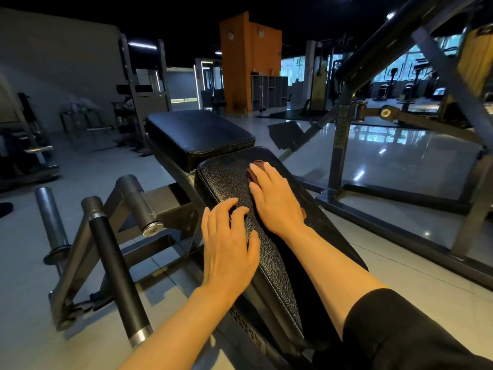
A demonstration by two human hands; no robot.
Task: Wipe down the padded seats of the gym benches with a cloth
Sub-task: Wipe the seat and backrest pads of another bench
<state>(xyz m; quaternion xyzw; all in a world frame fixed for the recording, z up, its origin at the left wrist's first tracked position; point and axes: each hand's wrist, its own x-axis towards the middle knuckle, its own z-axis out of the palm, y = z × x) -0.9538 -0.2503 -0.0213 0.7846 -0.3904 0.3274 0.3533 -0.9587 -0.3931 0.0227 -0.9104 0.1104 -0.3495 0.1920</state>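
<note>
A long black padded backrest (229,182) of a gym bench slopes away from me in the middle of the view. Beyond it sits the bench's square black seat pad (198,133). My right hand (277,201) lies flat, fingers straight, pressing a dark reddish-brown cloth (257,166) onto the backrest; most of the cloth is hidden under the palm. My left hand (226,247) rests on the pad's left edge with fingers spread and slightly bent, holding nothing.
The bench's metal frame with weight pegs and a black roller bar (114,263) juts out on the left. A large machine frame (344,145) stands on the right over glossy tiled floor. Racks and other machines line the left wall, with an orange pillar (248,62) behind.
</note>
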